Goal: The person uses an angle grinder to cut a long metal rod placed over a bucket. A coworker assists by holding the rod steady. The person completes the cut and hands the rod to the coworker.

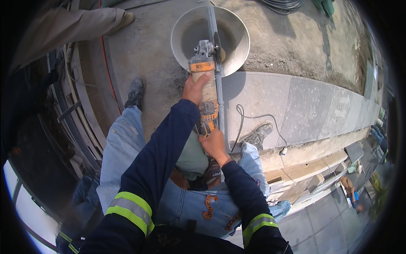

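Both my hands are closed on an angle grinder with an orange and grey body. My left hand wraps its front part, just behind the metal gear head. Farther back, my right hand grips the rear handle. The thin cutting disc stands upright along a long, narrow grey strip, and I cannot tell whether it touches. The strip's far end lies across a round metal basin. Greyish contents and a small yellowish round thing show inside the basin.
A black cord with a plug lies by my right boot. Grey slabs run off to the right. Another person's leg is at upper left, near an orange hose. Coiled cable lies at the top.
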